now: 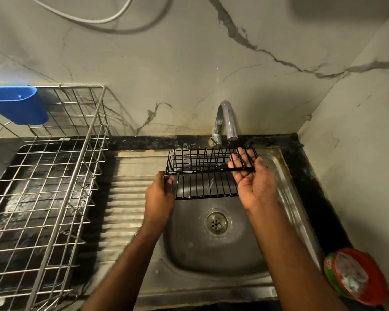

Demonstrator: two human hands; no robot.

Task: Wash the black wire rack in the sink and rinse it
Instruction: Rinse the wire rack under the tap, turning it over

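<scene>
A: Where is the black wire rack (206, 173)?
B: At the centre of the frame, held above the steel sink basin (189, 250), just below the chrome tap (226, 121).
A: How do the hands hold it?
B: The left hand (160, 194) grips the rack's left end, fingers curled round the wire. The right hand (252, 178) is flat, palm up, fingers straight against the rack's right end, and a black bar lies across those fingers.
A: What lies under it?
B: The round drain (216, 222), lower centre, with the ribbed draining board (124, 198) to its left.
A: And the edges of the frame?
B: At left a steel dish rack (54, 187) over a dark tray, with a blue plastic holder (20, 104) hung at upper left. At lower right a red and green tub (355, 274), blurred, on the black counter (312, 182)
</scene>
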